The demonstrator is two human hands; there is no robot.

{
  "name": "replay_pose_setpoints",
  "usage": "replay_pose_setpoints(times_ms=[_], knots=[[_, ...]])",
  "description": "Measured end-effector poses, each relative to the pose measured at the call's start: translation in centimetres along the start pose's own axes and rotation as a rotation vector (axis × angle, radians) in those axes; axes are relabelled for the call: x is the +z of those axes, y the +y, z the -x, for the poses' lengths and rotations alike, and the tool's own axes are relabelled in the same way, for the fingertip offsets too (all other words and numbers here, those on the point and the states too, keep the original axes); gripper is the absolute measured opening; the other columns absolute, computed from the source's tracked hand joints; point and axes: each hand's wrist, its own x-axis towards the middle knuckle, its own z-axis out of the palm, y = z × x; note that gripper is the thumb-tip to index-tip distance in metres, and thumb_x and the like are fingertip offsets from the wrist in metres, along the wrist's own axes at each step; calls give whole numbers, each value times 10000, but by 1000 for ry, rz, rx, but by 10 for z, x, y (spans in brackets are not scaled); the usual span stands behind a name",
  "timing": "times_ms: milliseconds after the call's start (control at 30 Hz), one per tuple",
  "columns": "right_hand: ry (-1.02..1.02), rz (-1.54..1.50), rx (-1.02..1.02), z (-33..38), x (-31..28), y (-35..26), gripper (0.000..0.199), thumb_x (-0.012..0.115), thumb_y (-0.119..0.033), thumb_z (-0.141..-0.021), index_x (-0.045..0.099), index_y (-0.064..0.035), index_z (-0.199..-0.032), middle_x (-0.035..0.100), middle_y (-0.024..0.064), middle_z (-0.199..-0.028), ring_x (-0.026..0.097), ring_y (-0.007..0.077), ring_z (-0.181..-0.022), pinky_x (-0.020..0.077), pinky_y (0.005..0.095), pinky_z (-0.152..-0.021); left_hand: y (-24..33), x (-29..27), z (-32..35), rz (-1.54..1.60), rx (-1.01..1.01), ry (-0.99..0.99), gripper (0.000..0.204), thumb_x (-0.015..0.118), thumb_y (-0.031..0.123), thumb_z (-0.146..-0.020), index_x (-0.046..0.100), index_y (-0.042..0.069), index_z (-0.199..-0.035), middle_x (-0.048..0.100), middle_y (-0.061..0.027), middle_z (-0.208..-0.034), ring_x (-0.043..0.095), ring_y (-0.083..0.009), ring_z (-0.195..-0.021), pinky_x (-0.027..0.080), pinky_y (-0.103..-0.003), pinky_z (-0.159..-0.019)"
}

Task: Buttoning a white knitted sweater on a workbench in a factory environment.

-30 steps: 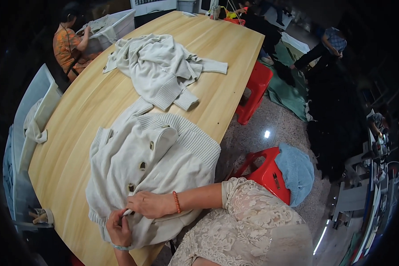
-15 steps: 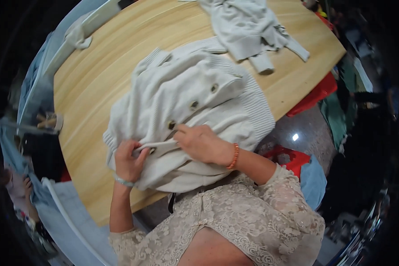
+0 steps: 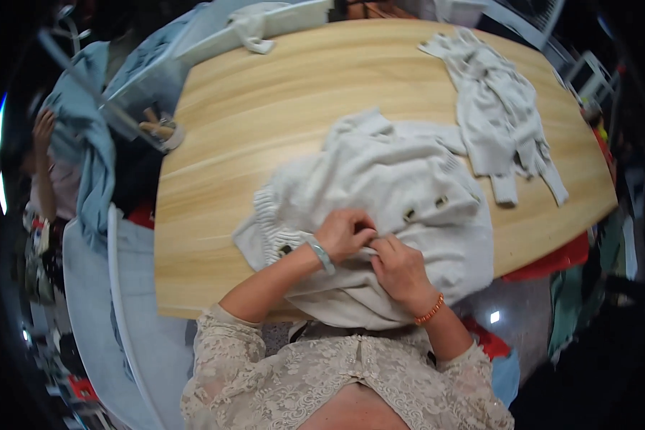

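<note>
An off-white knit cardigan (image 3: 380,168) lies crumpled across the near side of the table, with its ribbed edge (image 3: 269,222) toward the left. Several dark buttons dot its front, one button (image 3: 408,214) just beyond my fingers and another button (image 3: 285,250) close to my left wrist. My left hand (image 3: 346,233) is closed, pinching the front fabric between thumb and fingers. Right beside it, almost touching, my right hand (image 3: 403,269) pinches the same stretch of cloth. Whether a button sits between the fingertips is hidden.
Another off-white knit garment (image 3: 491,107) lies at the table's right. A clear bin (image 3: 294,21) with white cloth borders the far left edge, and a cup of wooden-handled tools (image 3: 172,135) hangs at the left side. Beyond it, another person's hand (image 3: 44,127) is near blue cloth.
My left hand has moved from the cardigan's left end to its middle, meeting my right hand there. The view has shifted, showing more of the table's far side.
</note>
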Motion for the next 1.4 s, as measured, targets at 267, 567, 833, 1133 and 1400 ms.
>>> replay_pose_setpoints(times_ms=[267,567,833,1133,1400], knots=[[120,-100,87,-7,-3,-12,391,679,-47,-748,565,-27,-1121,624,156,-954,633,338,-819,516,409,-690,-4,-8,4,416,-121,-77,127,694,93,-858,699,-24,-905,698,-35,-804,599,-59,-711,490,-219,-636],[-49,-25,5,-8,-8,-3,383,631,-46,-788,549,8,-1157,584,178,-932,604,372,-812,506,431,-704,-2,-7,29,-246,358,38,220,668,58,-791,645,4,-1004,592,-129,-808,598,-335,-799,484,-393,-691],[-29,-93,-33,-1,-9,1,333,528,65,-812,551,7,-1139,543,190,-933,566,380,-843,470,440,-713,-1,-1,30,-145,399,99,141,632,22,-794,623,7,-934,601,-151,-833,593,-353,-804,484,-406,-701],[-1,-269,-84,-9,-4,13,249,543,65,-748,590,-16,-979,540,157,-888,574,359,-816,477,422,-703,6,-17,30,-168,314,24,168,589,-42,-826,635,15,-977,572,-101,-825,538,-211,-678,443,-296,-611],[-69,9,73,10,-53,39,126,661,-156,-833,600,-58,-882,579,97,-840,621,321,-722,489,405,-625,8,-19,23,-300,115,133,222,789,186,-758,634,31,-789,595,-83,-650,579,-254,-568,458,-335,-542]])
